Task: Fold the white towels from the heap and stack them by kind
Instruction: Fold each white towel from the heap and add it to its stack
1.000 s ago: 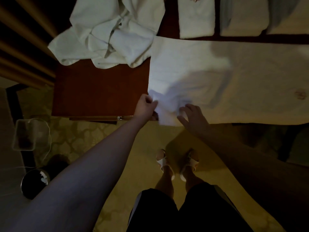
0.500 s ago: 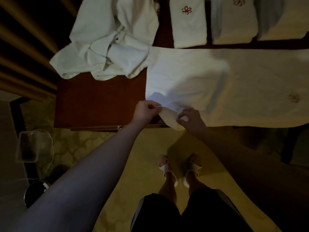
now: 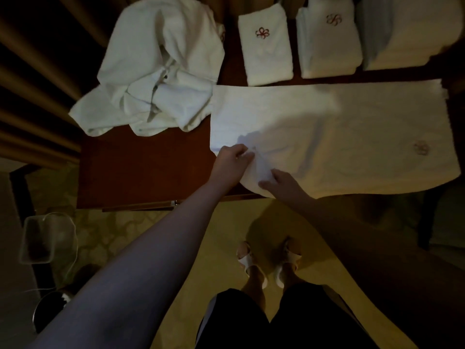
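A large white towel (image 3: 352, 137) lies spread flat across the dark red table (image 3: 141, 167), its near edge hanging over the front. My left hand (image 3: 232, 159) pinches the towel's near-left corner, which is lifted and curled. My right hand (image 3: 279, 183) grips the same edge just to the right. A crumpled heap of white towels (image 3: 156, 79) sits at the table's back left. Three folded stacks stand along the back: a narrow one with a red emblem (image 3: 265, 46), a middle one (image 3: 329, 39) and a right one (image 3: 412, 34).
The table's front edge runs just below my hands. On the patterned floor to the left stand a clear plastic box (image 3: 41, 240) with a white cable and a round dark bin (image 3: 50, 311). My feet in white sandals (image 3: 266, 263) are close to the table.
Both hands have taken hold of the towel's near-left corner and lifted it a little inward. The view has tilted up, showing more of the folded stacks at the back.
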`<control>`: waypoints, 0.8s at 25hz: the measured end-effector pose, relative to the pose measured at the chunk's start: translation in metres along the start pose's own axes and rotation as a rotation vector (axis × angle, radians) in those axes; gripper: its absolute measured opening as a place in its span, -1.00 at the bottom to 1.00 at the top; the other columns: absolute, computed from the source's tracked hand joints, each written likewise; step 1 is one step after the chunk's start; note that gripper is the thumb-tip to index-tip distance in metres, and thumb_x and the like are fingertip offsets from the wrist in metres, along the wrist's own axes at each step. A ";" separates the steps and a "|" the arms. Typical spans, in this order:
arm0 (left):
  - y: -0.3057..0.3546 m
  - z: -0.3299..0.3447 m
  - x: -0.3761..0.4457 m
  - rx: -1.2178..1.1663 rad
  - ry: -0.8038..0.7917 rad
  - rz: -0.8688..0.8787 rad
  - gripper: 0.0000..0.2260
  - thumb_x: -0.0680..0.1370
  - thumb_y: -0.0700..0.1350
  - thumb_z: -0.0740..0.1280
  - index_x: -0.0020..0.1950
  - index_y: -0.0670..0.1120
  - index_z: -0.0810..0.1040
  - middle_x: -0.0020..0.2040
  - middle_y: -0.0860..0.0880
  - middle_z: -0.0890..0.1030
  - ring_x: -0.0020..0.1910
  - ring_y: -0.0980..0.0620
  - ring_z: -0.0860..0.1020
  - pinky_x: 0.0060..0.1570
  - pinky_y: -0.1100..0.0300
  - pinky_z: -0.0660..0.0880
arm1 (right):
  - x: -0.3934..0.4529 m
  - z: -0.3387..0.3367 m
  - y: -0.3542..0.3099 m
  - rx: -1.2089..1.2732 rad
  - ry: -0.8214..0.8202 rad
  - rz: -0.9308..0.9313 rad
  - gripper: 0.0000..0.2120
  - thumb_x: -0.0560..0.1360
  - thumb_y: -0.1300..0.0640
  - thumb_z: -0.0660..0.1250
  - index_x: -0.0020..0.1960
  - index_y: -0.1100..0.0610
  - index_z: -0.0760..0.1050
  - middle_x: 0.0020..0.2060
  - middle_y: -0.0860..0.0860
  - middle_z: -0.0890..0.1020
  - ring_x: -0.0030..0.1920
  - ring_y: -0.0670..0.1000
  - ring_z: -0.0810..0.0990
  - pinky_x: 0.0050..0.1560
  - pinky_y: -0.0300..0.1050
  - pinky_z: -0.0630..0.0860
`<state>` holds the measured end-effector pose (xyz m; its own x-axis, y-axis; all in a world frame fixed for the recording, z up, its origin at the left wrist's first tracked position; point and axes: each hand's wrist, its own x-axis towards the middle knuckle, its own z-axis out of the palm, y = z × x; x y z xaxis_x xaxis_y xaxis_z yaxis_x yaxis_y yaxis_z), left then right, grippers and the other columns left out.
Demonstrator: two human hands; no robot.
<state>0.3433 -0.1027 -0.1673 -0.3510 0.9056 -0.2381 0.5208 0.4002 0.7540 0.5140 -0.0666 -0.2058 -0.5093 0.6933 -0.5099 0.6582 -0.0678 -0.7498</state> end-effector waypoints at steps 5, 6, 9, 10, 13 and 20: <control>-0.011 -0.012 0.009 0.048 0.156 -0.090 -0.73 0.59 -0.02 0.25 -0.28 -0.11 0.45 -0.40 -0.06 0.46 -0.40 0.01 0.43 -0.41 0.12 0.26 | -0.013 -0.020 0.026 -0.117 -0.005 0.046 -0.78 0.50 0.09 0.37 -0.14 0.26 0.52 -0.27 0.13 0.51 -0.22 0.08 0.49 -0.20 -0.10 0.30; -0.017 -0.013 0.010 0.099 0.171 -0.111 -0.72 0.58 -0.03 0.24 -0.29 -0.13 0.44 -0.40 -0.09 0.47 -0.38 -0.05 0.46 -0.41 0.09 0.25 | -0.016 -0.028 0.033 -0.124 0.006 0.061 -0.79 0.52 0.09 0.36 -0.15 0.25 0.52 -0.29 0.09 0.49 -0.24 0.05 0.47 -0.19 -0.11 0.29; -0.017 -0.010 0.013 0.315 0.178 -0.168 -0.76 0.57 -0.07 0.22 -0.25 -0.13 0.47 -0.30 -0.10 0.52 -0.23 -0.14 0.53 -0.36 0.12 0.26 | -0.023 -0.055 0.049 -0.081 0.059 0.037 -0.85 0.56 0.12 0.31 -0.12 0.19 0.52 -0.28 0.04 0.50 -0.24 0.01 0.47 -0.14 -0.11 0.33; -0.013 -0.006 0.014 0.426 0.155 -0.177 -0.80 0.56 -0.08 0.22 -0.18 -0.15 0.53 -0.20 -0.13 0.56 -0.13 -0.16 0.54 -0.28 0.11 0.34 | -0.025 -0.063 0.051 -0.067 0.074 0.028 -0.86 0.57 0.12 0.30 -0.11 0.17 0.51 -0.26 0.04 0.51 -0.23 0.02 0.48 -0.14 -0.10 0.34; 0.013 0.012 0.012 0.668 0.016 -0.040 -0.61 0.50 -0.09 0.29 0.33 -0.14 0.45 0.33 -0.15 0.43 0.31 -0.15 0.36 0.22 0.01 0.31 | -0.020 -0.081 0.042 -0.084 0.033 -0.031 -0.85 0.59 0.13 0.28 -0.11 0.18 0.48 -0.30 0.08 0.48 -0.30 0.02 0.42 -0.22 -0.12 0.32; 0.070 0.068 0.015 0.348 -0.551 0.244 -0.75 0.61 -0.02 0.23 0.23 -0.11 0.47 0.11 -0.13 0.59 0.13 -0.09 0.54 0.21 0.08 0.35 | -0.007 -0.106 0.029 -0.118 -0.069 -0.051 -0.85 0.58 0.09 0.27 -0.05 0.16 0.54 -0.18 0.10 0.57 -0.16 0.09 0.55 -0.14 -0.06 0.39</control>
<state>0.4276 -0.0514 -0.1601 0.2056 0.8780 -0.4322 0.7863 0.1148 0.6071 0.5955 0.0025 -0.1787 -0.5777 0.6428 -0.5031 0.6892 0.0538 -0.7226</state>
